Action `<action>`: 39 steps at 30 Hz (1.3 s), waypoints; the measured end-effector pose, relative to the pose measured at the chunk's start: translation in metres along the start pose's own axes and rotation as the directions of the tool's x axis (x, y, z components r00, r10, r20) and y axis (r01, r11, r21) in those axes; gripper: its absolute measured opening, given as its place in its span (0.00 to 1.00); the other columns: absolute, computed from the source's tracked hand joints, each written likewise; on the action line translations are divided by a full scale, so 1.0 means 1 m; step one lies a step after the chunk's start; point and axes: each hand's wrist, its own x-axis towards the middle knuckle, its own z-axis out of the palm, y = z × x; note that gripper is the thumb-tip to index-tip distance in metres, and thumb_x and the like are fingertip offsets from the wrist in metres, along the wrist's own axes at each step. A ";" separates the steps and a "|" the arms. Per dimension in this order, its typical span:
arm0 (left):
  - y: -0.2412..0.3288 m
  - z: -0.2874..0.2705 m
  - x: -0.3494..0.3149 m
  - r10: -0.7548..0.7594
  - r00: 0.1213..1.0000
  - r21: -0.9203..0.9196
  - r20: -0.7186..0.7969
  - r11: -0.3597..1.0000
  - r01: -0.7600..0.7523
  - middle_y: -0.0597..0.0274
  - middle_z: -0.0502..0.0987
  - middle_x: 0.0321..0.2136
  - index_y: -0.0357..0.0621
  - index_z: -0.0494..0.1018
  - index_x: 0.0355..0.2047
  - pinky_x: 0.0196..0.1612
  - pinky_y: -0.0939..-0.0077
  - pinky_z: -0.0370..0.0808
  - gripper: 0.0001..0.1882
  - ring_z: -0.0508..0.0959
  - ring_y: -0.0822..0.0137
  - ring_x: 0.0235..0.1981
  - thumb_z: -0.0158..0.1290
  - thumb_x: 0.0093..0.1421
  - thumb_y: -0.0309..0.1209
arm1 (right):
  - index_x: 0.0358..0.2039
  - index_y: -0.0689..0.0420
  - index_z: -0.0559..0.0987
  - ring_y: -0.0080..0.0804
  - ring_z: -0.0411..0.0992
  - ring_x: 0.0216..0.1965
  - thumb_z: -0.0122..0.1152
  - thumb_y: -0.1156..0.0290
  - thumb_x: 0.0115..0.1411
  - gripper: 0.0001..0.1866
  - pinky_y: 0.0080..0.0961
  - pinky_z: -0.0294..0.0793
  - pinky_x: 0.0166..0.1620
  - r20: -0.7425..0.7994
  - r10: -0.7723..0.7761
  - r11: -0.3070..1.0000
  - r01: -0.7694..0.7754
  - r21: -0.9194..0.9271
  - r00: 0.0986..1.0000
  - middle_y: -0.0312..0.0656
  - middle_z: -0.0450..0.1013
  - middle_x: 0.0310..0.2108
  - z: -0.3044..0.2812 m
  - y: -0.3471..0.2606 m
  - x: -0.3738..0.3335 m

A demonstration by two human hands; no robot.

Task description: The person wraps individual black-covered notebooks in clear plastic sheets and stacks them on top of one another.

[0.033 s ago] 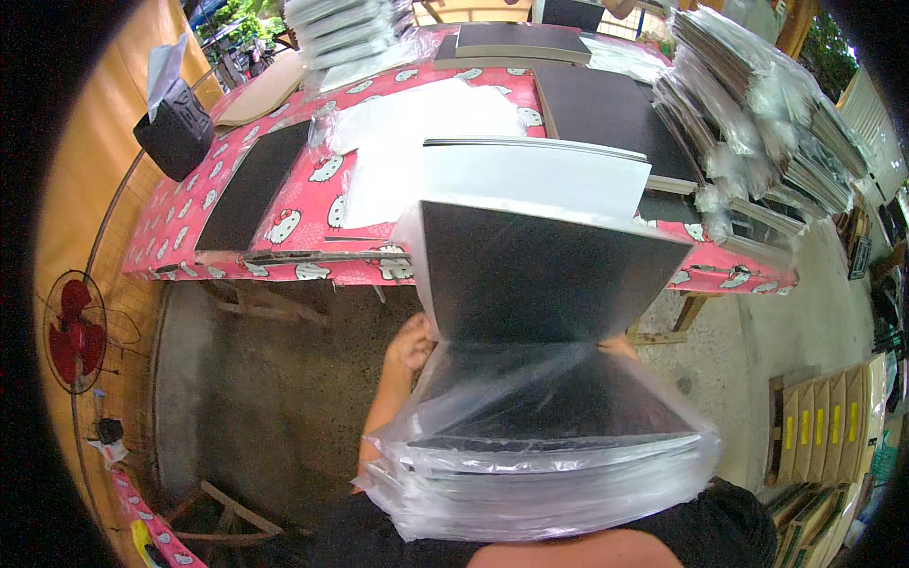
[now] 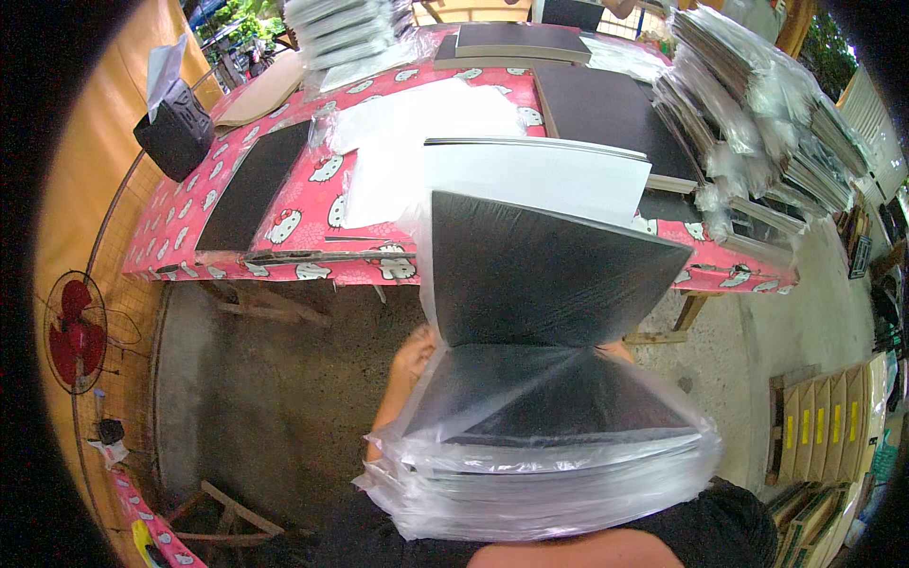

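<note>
A black board (image 2: 554, 275) in a clear plastic sleeve stands tilted up before me, its film wrinkled over the dark face. My left hand (image 2: 414, 355) is closed on the sleeve's left edge near the board's bottom. At the opposite edge my right hand (image 2: 615, 351) grips the sleeved board, mostly hidden behind it. Below, against my body, lies a stack of plastic-sleeved boards (image 2: 549, 492), with another dark sheet showing through the upper film. Just beyond the raised board, a pile of white-faced sheets (image 2: 535, 175) rests on the table.
The table has a pink patterned cover (image 2: 284, 225). On it are a black panel (image 2: 251, 189), dark boards (image 2: 606, 114), white sheets (image 2: 417, 118) and a high pile of plastic-wrapped packs (image 2: 757, 114). A red fan (image 2: 76, 331) stands left; brown folders (image 2: 819, 426) stand right.
The raised board has shifted slightly to the right, and its plastic looks more wrinkled. My left hand has dropped a little.
</note>
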 end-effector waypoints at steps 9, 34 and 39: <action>0.048 0.001 -0.020 -0.095 0.990 0.694 -0.106 0.705 0.142 0.61 0.74 0.25 0.36 0.72 0.31 0.30 0.79 0.73 0.12 0.74 0.70 0.27 0.56 0.45 0.26 | 0.31 0.62 0.73 0.26 0.69 0.28 0.60 0.71 0.43 0.14 0.21 0.67 0.34 -0.065 0.106 0.985 -0.114 -0.130 0.992 0.40 0.71 0.28 -0.024 0.011 0.017; 0.249 0.134 0.119 0.801 0.363 0.826 0.477 -0.267 -0.496 0.58 0.71 0.31 0.43 0.67 0.36 0.41 0.70 0.64 0.20 0.71 0.66 0.35 0.58 0.43 0.34 | 0.33 0.58 0.72 0.19 0.67 0.26 0.57 0.69 0.49 0.11 0.17 0.64 0.29 -0.093 -0.374 0.787 0.262 -0.559 0.923 0.37 0.72 0.25 -0.001 -0.192 -0.102; 0.276 0.154 0.099 0.846 0.464 0.657 0.264 0.195 -0.728 0.61 0.67 0.29 0.39 0.63 0.30 0.36 0.79 0.66 0.12 0.68 0.73 0.33 0.54 0.47 0.24 | 0.33 0.60 0.71 0.21 0.68 0.28 0.58 0.68 0.48 0.12 0.17 0.65 0.30 -0.018 -0.517 0.740 0.436 -0.512 0.856 0.37 0.71 0.25 0.011 -0.234 -0.108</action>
